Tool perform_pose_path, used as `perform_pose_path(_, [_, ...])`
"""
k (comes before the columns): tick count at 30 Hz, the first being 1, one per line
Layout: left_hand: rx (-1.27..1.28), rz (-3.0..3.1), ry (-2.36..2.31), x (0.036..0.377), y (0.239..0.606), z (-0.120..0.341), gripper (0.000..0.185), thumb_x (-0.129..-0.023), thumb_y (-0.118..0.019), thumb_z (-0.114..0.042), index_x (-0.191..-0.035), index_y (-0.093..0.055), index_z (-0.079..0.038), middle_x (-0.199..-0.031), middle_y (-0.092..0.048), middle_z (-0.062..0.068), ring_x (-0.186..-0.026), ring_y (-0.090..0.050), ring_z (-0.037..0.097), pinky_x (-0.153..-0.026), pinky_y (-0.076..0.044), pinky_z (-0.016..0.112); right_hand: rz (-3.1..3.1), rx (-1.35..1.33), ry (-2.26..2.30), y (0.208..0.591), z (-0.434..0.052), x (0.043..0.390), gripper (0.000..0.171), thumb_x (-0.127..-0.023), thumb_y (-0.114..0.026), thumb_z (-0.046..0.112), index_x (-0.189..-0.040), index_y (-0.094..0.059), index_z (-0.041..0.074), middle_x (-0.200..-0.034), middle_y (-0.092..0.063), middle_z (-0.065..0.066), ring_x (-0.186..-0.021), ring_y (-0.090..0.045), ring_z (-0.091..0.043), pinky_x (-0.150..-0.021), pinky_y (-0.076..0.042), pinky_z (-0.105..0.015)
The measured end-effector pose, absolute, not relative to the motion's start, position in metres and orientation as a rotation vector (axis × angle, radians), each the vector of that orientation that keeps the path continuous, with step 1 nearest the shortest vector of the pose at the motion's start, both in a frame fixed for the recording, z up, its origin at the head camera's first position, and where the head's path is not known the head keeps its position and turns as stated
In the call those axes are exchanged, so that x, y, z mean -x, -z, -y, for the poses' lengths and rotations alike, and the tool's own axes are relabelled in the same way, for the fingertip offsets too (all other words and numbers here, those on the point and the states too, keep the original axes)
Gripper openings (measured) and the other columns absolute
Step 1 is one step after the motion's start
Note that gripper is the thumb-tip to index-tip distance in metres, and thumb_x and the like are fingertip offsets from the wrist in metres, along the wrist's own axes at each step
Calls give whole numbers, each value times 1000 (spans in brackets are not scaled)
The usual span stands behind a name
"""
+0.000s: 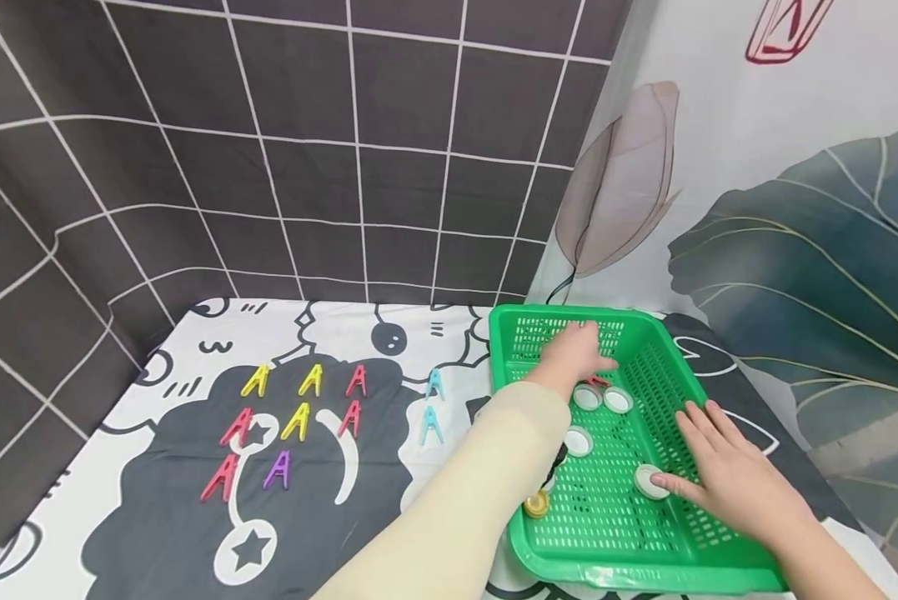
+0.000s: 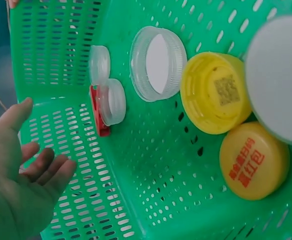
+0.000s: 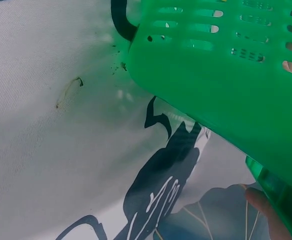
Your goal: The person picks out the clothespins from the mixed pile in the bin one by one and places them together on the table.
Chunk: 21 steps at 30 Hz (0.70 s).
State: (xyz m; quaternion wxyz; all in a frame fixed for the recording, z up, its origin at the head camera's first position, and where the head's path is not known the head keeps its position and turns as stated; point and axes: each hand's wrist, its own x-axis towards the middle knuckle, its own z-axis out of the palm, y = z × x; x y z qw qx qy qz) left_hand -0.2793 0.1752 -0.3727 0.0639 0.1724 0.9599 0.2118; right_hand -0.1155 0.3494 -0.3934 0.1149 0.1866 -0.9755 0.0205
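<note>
Inside green perforated plastic basket (image 1: 666,367), at right of bench (image 1: 388,517): left hand (image 1: 572,354) reaching to far end, fingers loosely spread and relaxed, holding nothing, hovering just above red clothes peg (image 2: 99,112) and two small clear caps (image 2: 111,101). Seen from left wrist view: red peg lying against basket's perforated wall, one clear cap overlapping it, second clear cap (image 2: 99,64) just above, wider clear lid (image 2: 158,63) beside them, then yellow cap with code label (image 2: 217,93), orange cap with red lettering (image 2: 253,161) and large white lid (image 2: 278,80) near lens. Cream sleeve (image 1: 456,508) running from lower edge up to left hand.

On basket's right rim: right hand (image 1: 726,471), fingers straight and lying together over wall, fingertips touching white cap (image 1: 649,481) on basket floor. From right wrist view: only basket's underside and one fingertip at lower corner; grip cannot be judged there.

Elsewhere on basket floor: white cap (image 1: 579,441) near middle, two more whitish caps (image 1: 602,399) close under left hand, yellow cap (image 1: 536,503) by near left wall.

Left on black-and-white cartoon cloth covering bench: pegs laid out in rows, well apart from basket — yellow (image 1: 310,380), pink-red (image 1: 355,381), purple (image 1: 278,469), and two light blue pegs (image 1: 432,423) nearer basket. Behind: dark tiled wall (image 1: 268,150) and leaf-print curtain (image 1: 794,250).
</note>
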Motion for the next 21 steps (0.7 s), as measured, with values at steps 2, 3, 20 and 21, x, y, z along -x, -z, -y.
perform_pose_path(2, [-524, -2875, -609, 280, 375, -175, 64, -81, -67, -49, -136, -46, -22, -131, -51, -3, -119, -48, 12, -92, -44, 29, 2871, -543, -60, 393, -349, 116, 91, -78, -68, 51, -131, -39, -16, -136, -34, -37, -137, -9, -44, -111, 0, -46])
perform_pose_path(3, [-524, -2868, -588, 280, 376, -175, 62, -80, -69, -49, -133, -49, -22, -127, -53, -4, -116, -50, 11, -90, -44, 29, 2877, -540, -60, 394, -349, 116, 91, -78, -68, 51, -132, -38, -16, -136, -33, -37, -138, -8, -44, -111, 0, -46])
perform_pose_path(20, [-486, -2871, -374, 276, 386, -188, 26, -79, -72, -44, -94, -68, -23, -106, -59, -3, -93, -53, 12, -76, -49, 30, 2869, -567, -83, 397, -352, 121, 92, -77, -70, 49, -132, -37, -17, -136, -33, -38, -137, -10, -45, -111, 5, -42])
perform_pose_path(21, [-496, -2869, -347, 274, 386, -189, 25, -80, -71, -44, -95, -68, -24, -107, -58, -3, -95, -53, 12, -76, -49, 29, 2871, -565, -89, 397, -353, 121, 92, -77, -70, 49, -132, -37, -17, -136, -33, -38, -137, -9, -45, -111, 5, -41])
